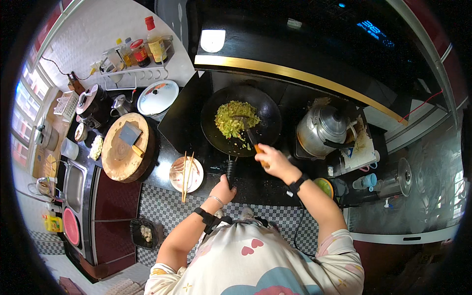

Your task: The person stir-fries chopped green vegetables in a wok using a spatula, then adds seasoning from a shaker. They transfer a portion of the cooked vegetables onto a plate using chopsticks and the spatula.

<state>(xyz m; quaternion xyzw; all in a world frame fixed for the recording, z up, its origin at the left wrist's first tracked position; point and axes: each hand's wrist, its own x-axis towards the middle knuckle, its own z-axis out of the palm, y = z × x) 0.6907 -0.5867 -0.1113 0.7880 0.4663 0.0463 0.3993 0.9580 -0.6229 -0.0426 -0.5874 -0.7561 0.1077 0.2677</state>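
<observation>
A dark wok [271, 107] sits on the black stove, with a heap of chopped green vegetables [234, 114] in it. My left hand [223, 190] grips the wok's black handle [231, 171]. In my right hand [276, 161] is a spatula [251, 136] with a wooden grip, held near its rear end. The spatula's blade reaches into the vegetables and is partly buried there. Left of the wok handle, a white bowl [197, 176] with reddish residue stands near the counter's front edge, a pair of chopsticks [188, 173] lying across it.
A round wooden chopping block [114, 155] carries a cleaver [130, 133]. To the wok's right stands a metal kettle [319, 129]. The range hood [258, 64] overhangs the back. A lidded pot [158, 97] and a rice cooker [93, 107] stand back left, near the sink [75, 186].
</observation>
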